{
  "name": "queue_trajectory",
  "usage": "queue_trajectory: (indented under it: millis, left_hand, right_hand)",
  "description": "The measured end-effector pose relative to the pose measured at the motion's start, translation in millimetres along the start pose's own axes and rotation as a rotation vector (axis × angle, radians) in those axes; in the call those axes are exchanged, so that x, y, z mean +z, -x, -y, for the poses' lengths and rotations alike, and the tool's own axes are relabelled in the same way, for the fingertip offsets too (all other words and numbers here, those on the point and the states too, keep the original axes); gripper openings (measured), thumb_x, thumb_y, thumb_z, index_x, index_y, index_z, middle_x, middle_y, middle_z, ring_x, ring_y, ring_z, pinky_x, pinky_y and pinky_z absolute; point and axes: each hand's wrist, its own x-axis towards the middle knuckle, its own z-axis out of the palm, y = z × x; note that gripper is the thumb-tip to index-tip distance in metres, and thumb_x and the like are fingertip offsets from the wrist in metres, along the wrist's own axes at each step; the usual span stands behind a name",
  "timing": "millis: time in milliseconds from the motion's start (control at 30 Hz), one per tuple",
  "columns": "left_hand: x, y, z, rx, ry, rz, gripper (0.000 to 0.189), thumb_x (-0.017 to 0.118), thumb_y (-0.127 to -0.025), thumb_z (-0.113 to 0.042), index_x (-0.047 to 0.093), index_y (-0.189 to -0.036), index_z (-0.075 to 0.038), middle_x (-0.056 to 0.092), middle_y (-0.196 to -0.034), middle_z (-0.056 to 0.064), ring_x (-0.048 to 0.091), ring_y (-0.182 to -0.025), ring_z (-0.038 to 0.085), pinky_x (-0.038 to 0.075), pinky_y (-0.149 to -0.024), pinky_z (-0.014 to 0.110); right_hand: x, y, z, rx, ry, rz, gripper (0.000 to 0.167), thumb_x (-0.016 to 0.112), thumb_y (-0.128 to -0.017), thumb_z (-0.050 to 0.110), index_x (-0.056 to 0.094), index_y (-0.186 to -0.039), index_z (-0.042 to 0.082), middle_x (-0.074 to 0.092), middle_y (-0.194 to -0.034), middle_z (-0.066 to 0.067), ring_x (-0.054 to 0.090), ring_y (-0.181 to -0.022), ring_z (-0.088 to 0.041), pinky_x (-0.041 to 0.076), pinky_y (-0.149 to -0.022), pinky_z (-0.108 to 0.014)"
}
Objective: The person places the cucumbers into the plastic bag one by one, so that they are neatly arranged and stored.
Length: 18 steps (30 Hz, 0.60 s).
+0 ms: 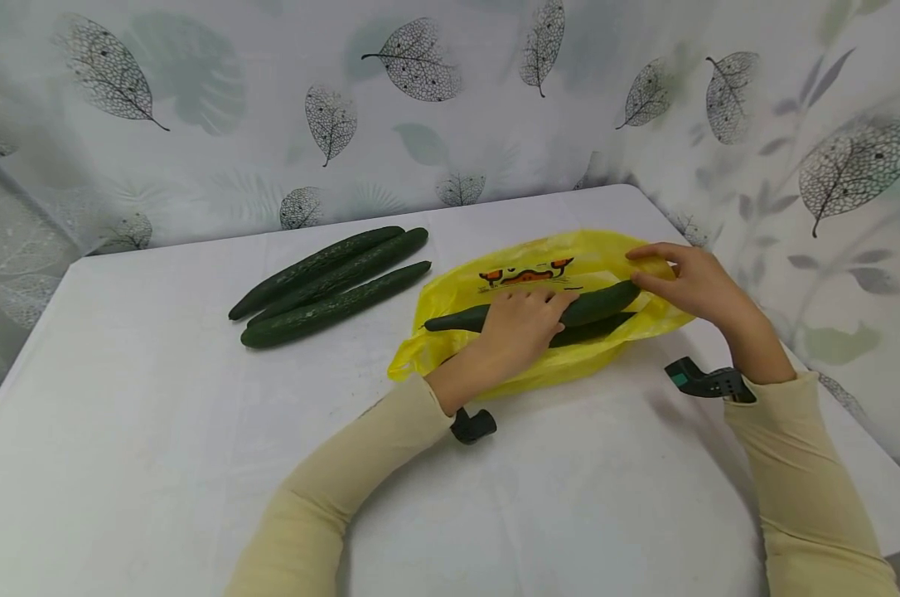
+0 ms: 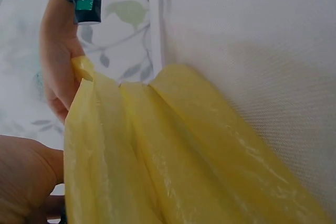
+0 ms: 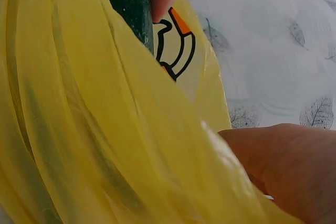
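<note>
A yellow plastic bag [image 1: 450, 290] with a printed cartoon face lies with its mouth spread on the table. My left hand [image 1: 519, 327] grips a dark green cucumber [image 1: 599, 305] lying across the bag's opening, its fingers over the top. Beneath it, another cucumber [image 1: 595, 330] shows inside the bag. At the bag's right end, my right hand [image 1: 689, 282] pinches the rim near the held cucumber's tip. In the right wrist view the bag's folds [image 3: 79, 103] cover much of the cucumber [image 3: 128, 3]. The left wrist view shows the bag's outer side [image 2: 184, 156].
Three more cucumbers [image 1: 338, 308] lie side by side left of the bag. A white cloth covers the table [image 1: 159, 431]. Leaf-patterned fabric [image 1: 256, 99] rises behind and on the right, close to the table edges.
</note>
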Motion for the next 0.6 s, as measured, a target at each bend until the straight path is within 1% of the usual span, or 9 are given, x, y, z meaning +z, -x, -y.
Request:
queue_trajectory:
  millis: [100, 200, 267, 333, 400, 500, 533, 567, 600]
  left_hand:
    - [1.1, -2.1, -0.1, -0.004, 0.008, 0.008, 0.045, 0.058, -0.099, -0.035, 0.051, -0.142, -0.023, 0.067, -0.121, -0.002, 0.068, -0.084, 0.014, 0.054, -0.069, 0.025]
    - [3.0, -4.5, 0.4, -0.011, 0.021, 0.025, 0.046, 0.058, -0.099, -0.035, 0.050, -0.143, -0.023, 0.067, -0.123, -0.002, 0.068, -0.080, 0.013, 0.053, -0.067, 0.025]
    - [4.4, -6.3, 0.8, -0.020, 0.032, 0.042, 0.047, 0.058, -0.099, -0.035, 0.050, -0.144, -0.023, 0.065, -0.126, -0.002, 0.068, -0.082, 0.013, 0.054, -0.070, 0.026]
    - [5.7, -8.2, 1.4, -0.033, 0.045, 0.071, 0.048, 0.058, -0.099, -0.035, 0.049, -0.144, -0.023, 0.063, -0.131, -0.002, 0.068, -0.087, 0.013, 0.054, -0.076, 0.027]
    - [6.7, -9.8, 2.3, -0.044, 0.064, 0.093, 0.048, 0.057, -0.099, -0.034, 0.048, -0.145, -0.022, 0.062, -0.132, -0.001, 0.068, -0.088, 0.014, 0.054, -0.077, 0.028]
    - [9.6, -11.6, 4.9, -0.055, 0.109, 0.110, 0.048, 0.057, -0.099, -0.033, 0.048, -0.145, -0.021, 0.061, -0.133, -0.001, 0.068, -0.092, 0.015, 0.055, -0.076, 0.028]
    - [10.4, -11.8, 6.1, -0.057, 0.125, 0.113, 0.048, 0.057, -0.099, -0.033, 0.048, -0.145, -0.020, 0.061, -0.134, 0.000, 0.068, -0.093, 0.015, 0.055, -0.075, 0.028]
    - [11.7, -12.0, 7.5, -0.059, 0.143, 0.115, 0.048, 0.058, -0.099, -0.032, 0.048, -0.145, -0.019, 0.060, -0.135, 0.000, 0.068, -0.093, 0.015, 0.055, -0.073, 0.027]
    - [12.9, -12.0, 8.9, -0.061, 0.166, 0.119, 0.048, 0.058, -0.099, -0.032, 0.048, -0.144, -0.019, 0.059, -0.136, 0.001, 0.068, -0.096, 0.016, 0.055, -0.073, 0.027]
  right_hand:
    - [0, 0.1, 0, 0.006, -0.003, -0.001, 0.042, 0.058, -0.099, 0.022, 0.055, -0.133, -0.002, 0.045, -0.142, -0.029, 0.048, -0.113, -0.050, 0.040, -0.091, -0.060]
    - [1, -0.4, -1, -0.006, -0.005, -0.004, 0.041, 0.058, -0.099, 0.022, 0.055, -0.132, -0.003, 0.045, -0.141, -0.031, 0.047, -0.114, -0.052, 0.039, -0.093, -0.062]
    - [1, -0.5, -1, -0.006, -0.001, -0.005, 0.041, 0.058, -0.099, 0.021, 0.055, -0.132, -0.003, 0.046, -0.140, -0.032, 0.047, -0.114, -0.053, 0.040, -0.093, -0.062]
    - [1, -0.4, -1, -0.005, 0.006, -0.005, 0.041, 0.058, -0.099, 0.021, 0.056, -0.131, -0.004, 0.046, -0.140, -0.032, 0.047, -0.113, -0.053, 0.041, -0.091, -0.062]
    - [2, -0.3, -1, -0.007, 0.009, -0.008, 0.041, 0.058, -0.099, 0.021, 0.056, -0.131, -0.004, 0.046, -0.140, -0.032, 0.048, -0.112, -0.054, 0.042, -0.089, -0.060]
    - [2, -0.5, -1, -0.002, 0.014, -0.008, 0.041, 0.059, -0.099, 0.022, 0.057, -0.131, -0.003, 0.046, -0.140, -0.032, 0.049, -0.112, -0.054, 0.045, -0.086, -0.057]
    - [2, -0.7, -1, -0.002, 0.015, -0.009, 0.041, 0.059, -0.099, 0.022, 0.057, -0.131, -0.003, 0.046, -0.140, -0.032, 0.049, -0.112, -0.054, 0.046, -0.085, -0.055]
    - [3, -0.8, -1, -0.001, 0.019, -0.008, 0.041, 0.059, -0.099, 0.022, 0.057, -0.131, -0.003, 0.046, -0.140, -0.032, 0.050, -0.111, -0.054, 0.048, -0.082, -0.051]
    - [3, -1.0, -1, 0.001, 0.023, -0.007, 0.041, 0.059, -0.099, 0.023, 0.057, -0.131, -0.003, 0.046, -0.140, -0.032, 0.050, -0.111, -0.054, 0.050, -0.079, -0.048]
